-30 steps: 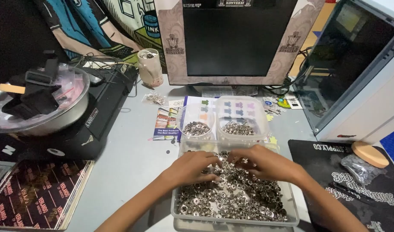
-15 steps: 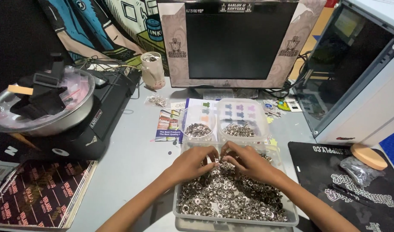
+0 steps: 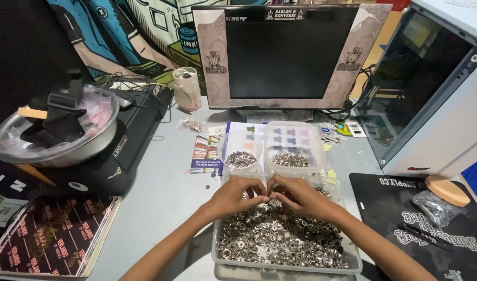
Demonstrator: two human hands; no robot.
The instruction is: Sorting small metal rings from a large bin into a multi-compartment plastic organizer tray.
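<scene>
Both hands meet over the far end of a clear tray that sits on the grey table at its near edge. The tray is heaped with small silver metal rings. The left hand and the right hand are curled, fingertips pinched together and touching each other at the middle, just above the rings; they seem to be pinching a small ring or two between them, but the piece itself is too small to tell.

Just beyond the tray stand two smaller clear tubs side by side: a round one on the left and a squarish one on the right, each with a shallow layer of the same metal bits. They rest on colourful printed leaflets.

Behind them a dark monitor with a patterned frame stands upright. To the left, a metal bowl holding black parts sits on a black box, and a pale cup stands near the monitor. On the right lies a black mat with a round wooden disc and a small plastic bag on it, next to a glass-sided case
</scene>
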